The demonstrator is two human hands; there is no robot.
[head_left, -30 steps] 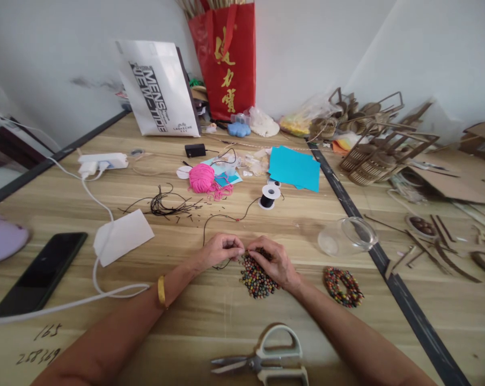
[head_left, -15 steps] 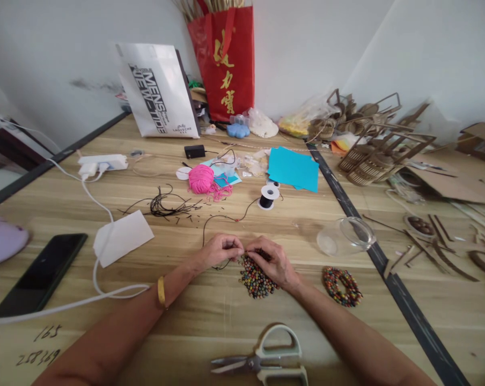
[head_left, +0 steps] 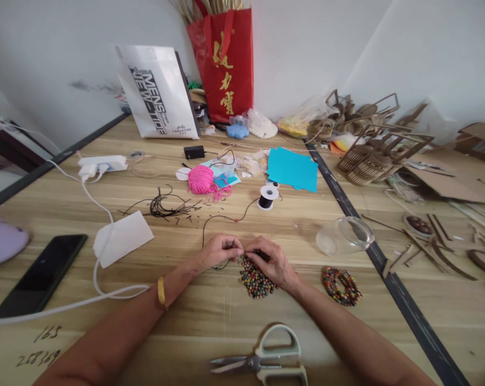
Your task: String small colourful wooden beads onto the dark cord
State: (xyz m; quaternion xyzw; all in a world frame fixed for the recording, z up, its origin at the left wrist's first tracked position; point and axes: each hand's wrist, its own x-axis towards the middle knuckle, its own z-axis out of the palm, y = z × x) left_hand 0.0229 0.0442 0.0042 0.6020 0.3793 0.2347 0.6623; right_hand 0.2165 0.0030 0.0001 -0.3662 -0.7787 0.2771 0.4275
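Note:
My left hand (head_left: 222, 250) is pinched, with the black cord (head_left: 203, 230) running down behind it and a loop of it showing beneath the wrist side. Fingertip to fingertip with it, my right hand (head_left: 269, 260) is closed in a pinch over the far edge of a pile of small multicoloured beads (head_left: 258, 281). What sits between the right fingertips is too small to make out. The cord leads back to a white spool (head_left: 267, 197) of black cord, with a small red bead (head_left: 236, 220) on it partway. A coiled string of beads (head_left: 342, 286) lies right of my right forearm.
Scissors (head_left: 262, 362) lie near the front edge. A clear plastic jar (head_left: 345, 236) rests on its side at right. Farther off are pink yarn (head_left: 201, 179), blue sheets (head_left: 293, 169) and black cord pieces (head_left: 162, 203). A phone (head_left: 39, 276) and white cable (head_left: 101, 268) are at left.
The view has shifted very slightly. Both hands stay almost in place, fingertips still close together above the beads.

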